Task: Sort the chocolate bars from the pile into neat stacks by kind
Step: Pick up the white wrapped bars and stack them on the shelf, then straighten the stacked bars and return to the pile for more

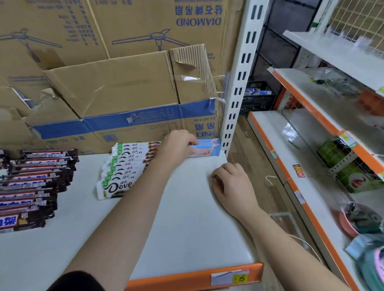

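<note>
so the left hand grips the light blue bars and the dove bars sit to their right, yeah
No: the head view shows the Dove bars to the left of the light blue bars. The left hand does grip them.

Bare left hand and right hand, forearms uncovered, black short sleeve on the left.

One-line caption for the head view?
Left hand grips pale-blue bars beside the Dove stack; right hand rests on shelf.

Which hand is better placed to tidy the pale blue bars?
Probably the left hand: it holds the pale blue bars, while the right hand rests on the shelf, apart from them.
</note>
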A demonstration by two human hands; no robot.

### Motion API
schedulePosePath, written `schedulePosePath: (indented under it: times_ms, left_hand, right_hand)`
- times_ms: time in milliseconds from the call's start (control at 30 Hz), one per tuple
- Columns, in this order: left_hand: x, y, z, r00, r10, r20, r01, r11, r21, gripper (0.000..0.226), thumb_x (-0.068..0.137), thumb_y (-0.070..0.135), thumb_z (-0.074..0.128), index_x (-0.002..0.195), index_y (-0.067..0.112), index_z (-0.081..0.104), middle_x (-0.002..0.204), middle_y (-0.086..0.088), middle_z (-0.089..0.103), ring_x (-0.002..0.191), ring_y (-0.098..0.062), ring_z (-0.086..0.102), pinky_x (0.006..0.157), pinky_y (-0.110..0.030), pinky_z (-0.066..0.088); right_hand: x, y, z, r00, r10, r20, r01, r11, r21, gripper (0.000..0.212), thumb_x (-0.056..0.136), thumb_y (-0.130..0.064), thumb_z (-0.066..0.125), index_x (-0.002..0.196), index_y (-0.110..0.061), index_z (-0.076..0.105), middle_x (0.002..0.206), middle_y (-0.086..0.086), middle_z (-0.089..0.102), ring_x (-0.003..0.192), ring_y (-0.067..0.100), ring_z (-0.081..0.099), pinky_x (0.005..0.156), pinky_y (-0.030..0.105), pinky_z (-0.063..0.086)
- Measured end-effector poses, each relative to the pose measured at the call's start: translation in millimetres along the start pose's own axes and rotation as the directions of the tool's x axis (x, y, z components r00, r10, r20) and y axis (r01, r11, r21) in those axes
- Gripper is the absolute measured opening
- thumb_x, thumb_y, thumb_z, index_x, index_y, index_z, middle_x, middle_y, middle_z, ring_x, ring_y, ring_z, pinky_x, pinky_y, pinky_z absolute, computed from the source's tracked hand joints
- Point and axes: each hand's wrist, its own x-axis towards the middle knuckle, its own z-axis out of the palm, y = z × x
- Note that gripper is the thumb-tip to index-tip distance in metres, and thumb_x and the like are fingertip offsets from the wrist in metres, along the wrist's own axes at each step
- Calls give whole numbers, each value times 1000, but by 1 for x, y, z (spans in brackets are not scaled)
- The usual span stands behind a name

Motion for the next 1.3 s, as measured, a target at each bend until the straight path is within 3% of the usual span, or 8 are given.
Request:
schedulePosePath:
  times_ms: [200,367,467,600,800,967,1100,1300]
  left_hand:
    - [2,-2,7,993,1,-117,14,992,129,25,83,28,68,107,20,68,106,-1,61,103,-22,54,79,-33,42]
    - [-3,0,11,974,29,-223,38,956,290,27,86,35,63,108,20,62,108,-2,58,105,-22,50,86,-33,36]
    - [-18,-6,1,945,45,-325,38,969,244,22,87,37,61,98,18,63,99,-3,60,99,-26,53,84,-35,33]
    - [-68,-39,-21,865,4,-503,96,980,174,15,87,32,59,88,18,65,87,-1,62,84,-27,57,78,-34,31]
    - [-193,-128,-53,806,-225,-548,372,912,172,29,87,40,48,103,21,64,96,1,67,92,-26,61,84,-37,35]
    - [-304,-212,-77,666,-421,-616,616,776,136,28,86,40,51,104,23,64,97,1,68,88,-25,64,81,-37,37]
    - [-390,-286,-112,589,-457,-666,699,703,135,36,88,43,43,106,21,64,100,-2,67,90,-27,63,83,-37,31]
    - [-482,-383,-174,548,-483,-683,718,690,88,37,86,42,43,105,19,64,102,-3,66,88,-31,62,82,-39,45]
  right_hand:
    - [2,-2,-1,1000,5,16,-5,1000,-7,25,82,-24,41,83,-12,62,81,4,56,70,27,45,64,36,41]
    - [4,-4,-2,999,14,41,-13,1000,-9,27,80,-25,39,83,-12,63,80,4,57,70,27,46,64,37,44]
    - [10,-12,-4,999,27,43,-28,999,32,18,78,-17,50,87,-12,64,82,4,61,73,29,51,64,35,46]
    - [28,-51,-2,996,-85,20,82,990,114,19,78,-17,54,92,-11,66,88,7,65,81,32,55,67,37,48]
    - [62,-164,26,943,-328,47,304,913,272,19,79,-13,59,97,-11,66,93,10,64,90,34,56,76,37,48]
    - [60,-287,72,866,-494,75,428,811,399,23,80,-14,59,101,-12,68,96,9,65,94,32,57,83,37,46]
    - [48,-402,110,809,-582,89,484,743,463,26,79,-18,55,101,-12,67,94,9,65,90,32,59,80,37,48]
    - [30,-554,157,798,-591,118,458,722,519,27,80,-18,54,104,-13,66,104,9,64,99,31,56,87,34,42]
